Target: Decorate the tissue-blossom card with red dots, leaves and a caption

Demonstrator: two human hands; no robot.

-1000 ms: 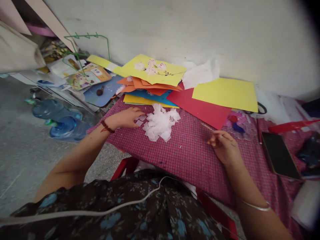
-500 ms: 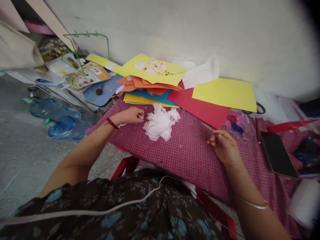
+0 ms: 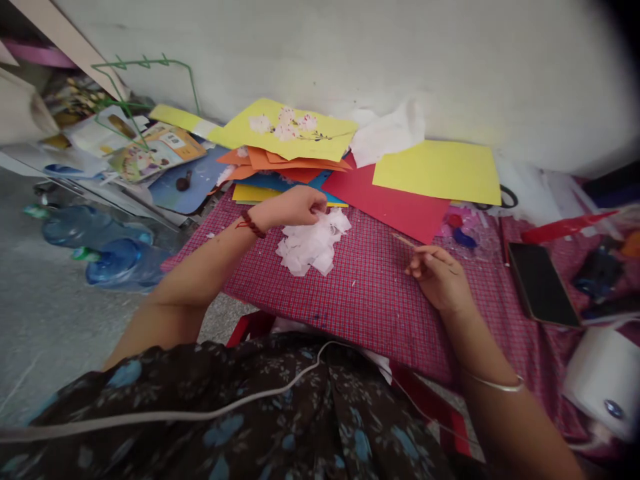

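A loose heap of small white tissue paper pieces [image 3: 311, 245] lies on the red checked tablecloth. My left hand [image 3: 299, 205] is at the heap's upper edge, thumb and fingers pinched on a piece of white tissue paper; where that piece ends and the heap begins is hard to see. To the right, my right hand [image 3: 436, 272] hovers over the cloth with its fingers closed around a thin wooden stick [image 3: 403, 240], whose tip points up and left.
Behind the heap are stacked coloured sheets, topped by a yellow sheet [image 3: 235, 135] with paper blossoms. A red sheet [image 3: 395, 203], another yellow sheet [image 3: 440, 170] and crumpled white paper [image 3: 387, 137] lie beside them. A black phone [image 3: 543, 283] is at right; large water bottles [image 3: 125, 263] are on the floor.
My left hand has moved right and away from me, from beside the heap to its upper edge. My right hand keeps the stick in nearly the same place. The view has shifted slightly.
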